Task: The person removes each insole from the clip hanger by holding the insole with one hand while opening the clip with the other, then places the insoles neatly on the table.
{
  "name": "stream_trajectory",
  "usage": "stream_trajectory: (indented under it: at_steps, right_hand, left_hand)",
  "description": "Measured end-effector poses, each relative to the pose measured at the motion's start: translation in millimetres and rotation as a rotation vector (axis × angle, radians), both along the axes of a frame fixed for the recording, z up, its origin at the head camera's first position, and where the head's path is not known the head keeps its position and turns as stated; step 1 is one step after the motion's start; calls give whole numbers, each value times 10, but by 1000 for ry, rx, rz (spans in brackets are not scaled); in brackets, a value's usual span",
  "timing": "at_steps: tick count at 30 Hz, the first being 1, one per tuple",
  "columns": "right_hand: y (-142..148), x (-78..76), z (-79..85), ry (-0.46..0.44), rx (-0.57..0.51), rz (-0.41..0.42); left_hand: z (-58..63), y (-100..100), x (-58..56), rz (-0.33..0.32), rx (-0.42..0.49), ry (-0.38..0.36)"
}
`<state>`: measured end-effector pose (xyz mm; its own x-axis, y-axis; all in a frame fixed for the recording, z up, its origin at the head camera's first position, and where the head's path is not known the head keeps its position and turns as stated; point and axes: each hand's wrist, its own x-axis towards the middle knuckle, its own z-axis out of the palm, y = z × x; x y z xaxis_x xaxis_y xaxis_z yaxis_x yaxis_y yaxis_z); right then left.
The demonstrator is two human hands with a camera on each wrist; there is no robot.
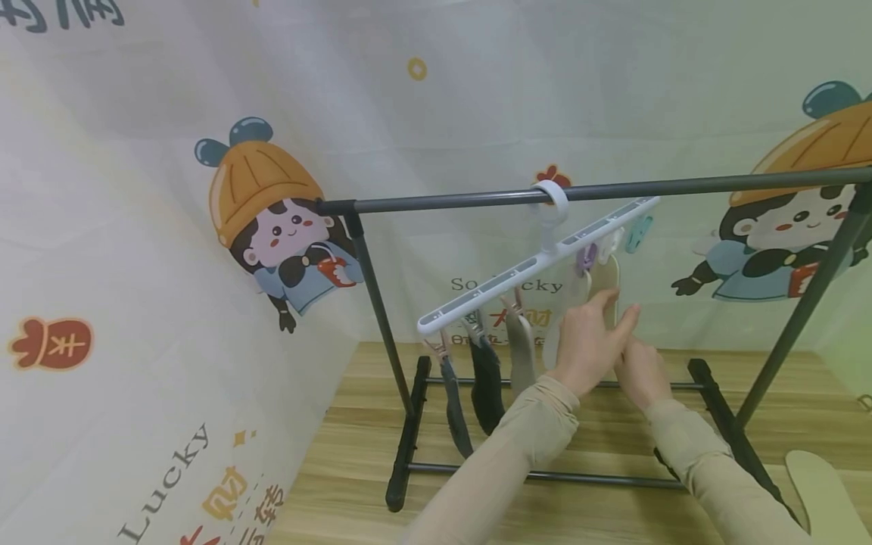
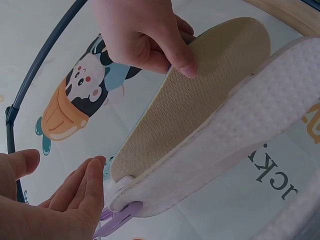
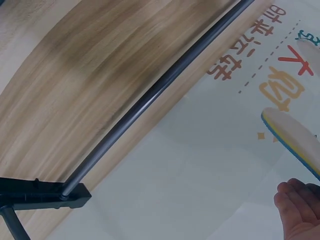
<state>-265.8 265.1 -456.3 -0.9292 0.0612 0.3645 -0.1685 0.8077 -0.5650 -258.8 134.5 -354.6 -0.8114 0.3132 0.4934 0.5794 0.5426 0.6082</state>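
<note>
Left hand [image 2: 55, 211] cropped, right hand [image 2: 142, 37] partly behind tan insole [image 2: 182, 107]

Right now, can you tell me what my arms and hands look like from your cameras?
Your left sleeve and right sleeve are plain pale beige, long and wrinkled, bunching near the wrists. Your left hand and right hand are bare; no gloves or rings show.

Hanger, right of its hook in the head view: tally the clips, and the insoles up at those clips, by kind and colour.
Purple clip: 1
White clip: 1
Teal clip: 1
White insole: 1
Tan insole: 1
Total: 5
</note>
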Motion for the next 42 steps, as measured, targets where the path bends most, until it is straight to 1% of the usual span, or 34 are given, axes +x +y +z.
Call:
stream_trajectory:
  at_steps: [10,16,23,30,33,39,42]
  right_hand:
    - [2,50,-37,58,22,-2]
    - [6,118,-56,81,30,-13]
    - [9,217,-84,81,32,-17]
    - [14,277,-150,132,39,-32]
    - [7,301,-161,139,53,-39]
    - [-18,372,-176,138,76,-30]
    - [-27,403,-195,163,89,-33]
  left_hand:
    - [2,33,24,12,-11,3]
    - [-5,60,36,15,-20,-4]
    - [-5,71,47,-16,15,-31]
    - [-7,83,74,-31,24,-57]
    - [-7,83,84,-42,25,-50]
    - [-2,79,101,-35,13,-17]
    - [3,77,107,-40,13,-7]
